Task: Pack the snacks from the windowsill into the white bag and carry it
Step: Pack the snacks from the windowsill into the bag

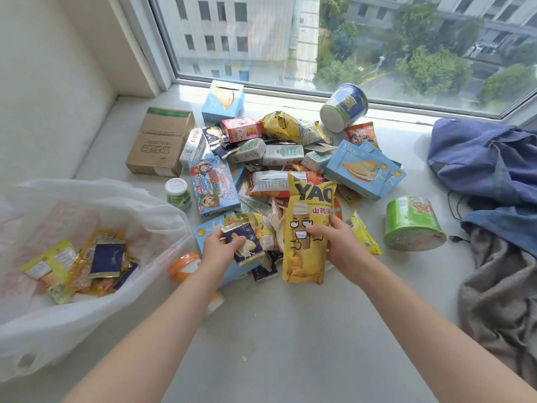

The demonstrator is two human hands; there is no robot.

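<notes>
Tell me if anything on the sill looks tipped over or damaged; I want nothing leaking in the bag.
Two tubs lie on their sides: the blue-and-white tub by the window and the green tub at the right. The light-blue box at the back has its top torn open. No spill shows.

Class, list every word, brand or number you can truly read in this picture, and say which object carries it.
"YAO": tall yellow crisp bag in the right hand.
"Yuoree", roughly: light blue cardboard box.
"Yuoree", faint: small navy foil packet in the left hand.
Brown carton, milk cartons, green tub: print too blurred.
</notes>
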